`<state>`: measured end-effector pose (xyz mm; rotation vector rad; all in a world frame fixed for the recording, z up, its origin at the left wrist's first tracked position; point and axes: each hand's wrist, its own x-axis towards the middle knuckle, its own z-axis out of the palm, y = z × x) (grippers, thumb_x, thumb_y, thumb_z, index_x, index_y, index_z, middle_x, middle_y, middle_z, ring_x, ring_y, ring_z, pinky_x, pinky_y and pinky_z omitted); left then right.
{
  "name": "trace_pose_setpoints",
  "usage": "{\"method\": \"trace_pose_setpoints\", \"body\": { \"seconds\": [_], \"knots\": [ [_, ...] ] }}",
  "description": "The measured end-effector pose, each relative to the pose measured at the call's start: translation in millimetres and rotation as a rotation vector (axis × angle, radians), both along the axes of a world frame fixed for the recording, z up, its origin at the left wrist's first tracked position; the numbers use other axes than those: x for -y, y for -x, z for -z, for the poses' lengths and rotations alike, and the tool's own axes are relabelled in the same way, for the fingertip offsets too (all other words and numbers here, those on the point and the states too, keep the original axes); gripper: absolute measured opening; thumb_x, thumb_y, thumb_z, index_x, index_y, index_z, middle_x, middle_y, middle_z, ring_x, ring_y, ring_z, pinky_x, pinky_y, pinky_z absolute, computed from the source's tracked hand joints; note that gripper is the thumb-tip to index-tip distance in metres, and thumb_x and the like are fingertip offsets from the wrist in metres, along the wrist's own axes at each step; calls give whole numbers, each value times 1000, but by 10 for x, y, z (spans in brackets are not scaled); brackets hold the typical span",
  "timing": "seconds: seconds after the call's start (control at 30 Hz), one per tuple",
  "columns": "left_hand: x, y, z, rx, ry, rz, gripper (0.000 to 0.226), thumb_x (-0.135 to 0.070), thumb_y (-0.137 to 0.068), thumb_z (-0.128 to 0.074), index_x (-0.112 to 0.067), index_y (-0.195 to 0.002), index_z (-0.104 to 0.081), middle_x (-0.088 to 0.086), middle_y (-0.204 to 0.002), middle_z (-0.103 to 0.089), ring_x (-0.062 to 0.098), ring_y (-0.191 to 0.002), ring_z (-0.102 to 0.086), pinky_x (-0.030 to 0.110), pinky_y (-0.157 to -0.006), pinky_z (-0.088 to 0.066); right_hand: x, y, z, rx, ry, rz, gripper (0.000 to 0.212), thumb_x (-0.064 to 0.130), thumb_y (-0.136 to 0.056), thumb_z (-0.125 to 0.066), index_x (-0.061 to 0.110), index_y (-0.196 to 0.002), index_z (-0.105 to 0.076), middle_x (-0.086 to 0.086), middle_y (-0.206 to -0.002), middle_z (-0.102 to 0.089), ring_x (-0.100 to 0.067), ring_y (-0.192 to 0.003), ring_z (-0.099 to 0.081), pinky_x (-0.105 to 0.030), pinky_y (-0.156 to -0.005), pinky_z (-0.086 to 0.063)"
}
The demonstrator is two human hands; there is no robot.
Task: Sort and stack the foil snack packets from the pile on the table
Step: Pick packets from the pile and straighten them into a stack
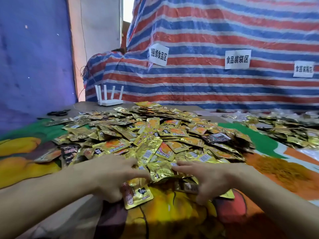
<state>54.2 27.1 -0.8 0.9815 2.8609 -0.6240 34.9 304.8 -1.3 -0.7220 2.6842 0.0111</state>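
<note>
A big heap of gold foil snack packets [155,133] covers the middle of the table, with a few dark packets mixed in. At the pile's near edge my left hand [112,176] grips a gold packet [138,194] with an orange picture, holding it just above the cloth. Beside it my right hand [207,180] has its fingers spread over gold packets at the pile's front, with the thumb pinching dark packets [188,187] underneath.
A colourful printed cloth [172,218] covers the near table. A white router [109,97] and black scissors [58,112] lie at the back left. A second spread of packets [283,128] lies to the right. A striped tarp [207,80] with paper labels hangs behind.
</note>
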Motion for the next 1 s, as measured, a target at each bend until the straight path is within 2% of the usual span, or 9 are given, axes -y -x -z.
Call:
{"method": "trace_pose_setpoints", "body": {
  "seconds": [0.1, 0.27, 0.33, 0.47, 0.53, 0.6, 0.73, 0.87, 1.0],
  "knots": [
    [1, 111, 213, -119, -112, -11, 64, -40, -86, -47, -55, -137, -12, 1, -131, -42, 27, -108, -51, 36, -76, -39, 23, 24, -7, -44, 91, 40, 94, 24, -82, -73, 36, -159, -21, 10, -163, -20, -18, -150, -22, -38, -119, -30],
    [-130, 261, 304, -171, -258, -183, 59, -37, -87, -42, -41, -142, -22, 2, -137, -41, 29, -114, -47, 41, -89, -42, 129, 40, 202, -521, 21, -4, 61, 39, -89, -61, 31, -146, -43, -2, -130, -50, -24, -121, -48, -30, -87, -41],
    [-160, 306, 278, -124, -261, -218, 64, -31, -82, -47, -34, -143, -25, 0, -139, -38, 28, -115, -43, 41, -91, -43, 189, 53, 339, -600, 59, 28, 52, 38, -89, -56, 28, -140, -49, -4, -125, -51, -26, -117, -48, -33, -89, -42],
    [-86, 327, 177, 6, -233, -225, 81, -29, -74, -53, -35, -147, -18, -6, -145, -29, 24, -122, -37, 42, -99, -44, 214, 117, 368, -406, 322, 157, 54, 44, -80, -56, 27, -131, -53, 2, -138, -48, -21, -131, -38, -42, -108, -37],
    [-65, 331, 215, -48, -240, -192, 78, -33, -78, -53, -36, -148, -19, -8, -146, -30, 22, -121, -37, 39, -99, -44, 249, 145, 349, -276, 326, 178, 72, 55, -73, -53, 28, -138, -46, 3, -145, -45, -21, -138, -30, -47, -112, -28],
    [-75, 330, 265, -121, -243, -162, 73, -36, -82, -51, -35, -149, -21, -7, -146, -33, 22, -119, -40, 39, -99, -44, 309, 184, 348, -318, 272, 148, 73, 62, -80, -60, 31, -144, -43, 4, -148, -43, -23, -138, -29, -48, -112, -25],
    [-77, 382, 275, -193, -244, -160, 56, -35, -89, -47, -33, -144, -36, -7, -140, -43, 23, -118, -46, 38, -98, -44, 347, 289, 377, -518, 300, 90, 46, 53, -92, -64, 36, -134, -59, 10, -138, -57, -20, -130, -45, -38, -102, -35],
    [-32, 505, 156, -208, -479, -154, 27, -38, -98, -48, -28, -122, -58, -10, -122, -50, 16, -117, -49, 35, -94, -46, 324, 379, 336, -465, 701, 133, 26, 46, -91, -70, 24, -104, -77, 9, -113, -68, -17, -107, -62, -43, -89, -52],
    [3, 670, 70, -273, -644, -86, 26, -25, -99, -54, -29, -125, -58, -10, -124, -50, 13, -116, -42, 29, -94, -34, 347, 457, 206, -393, 1030, 191, 29, 42, -87, -77, 13, -81, -78, -11, -84, -71, -21, -74, -66, -36, -66, -50]
  ]
}}
